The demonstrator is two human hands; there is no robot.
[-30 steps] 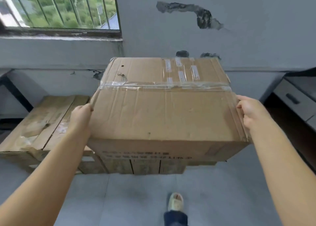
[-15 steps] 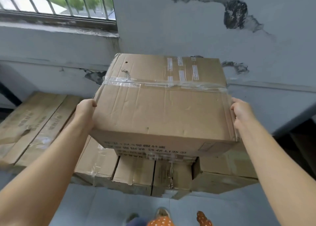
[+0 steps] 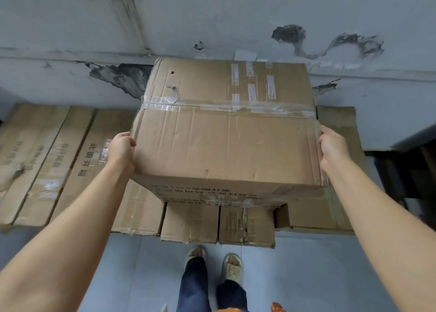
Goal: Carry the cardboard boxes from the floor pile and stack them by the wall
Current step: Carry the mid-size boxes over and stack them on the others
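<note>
Head view shows the cardboard box (image 3: 226, 132) carried closer, now over the stacked boxes (image 3: 193, 222) against the wall (image 3: 236, 17). Left hand (image 3: 121, 146) and right hand (image 3: 331, 145) clamp its sides; setting down looks imminent.

Single head-worn wide-angle view, looking forward and steeply down from the person's own eye line. It faces the wall (image 3: 236, 17) at close range, with the held box (image 3: 226, 135) filling the centre and the feet (image 3: 212, 262) on the floor (image 3: 306, 264) at the bottom edge. Edges bend from lens distortion.
</note>
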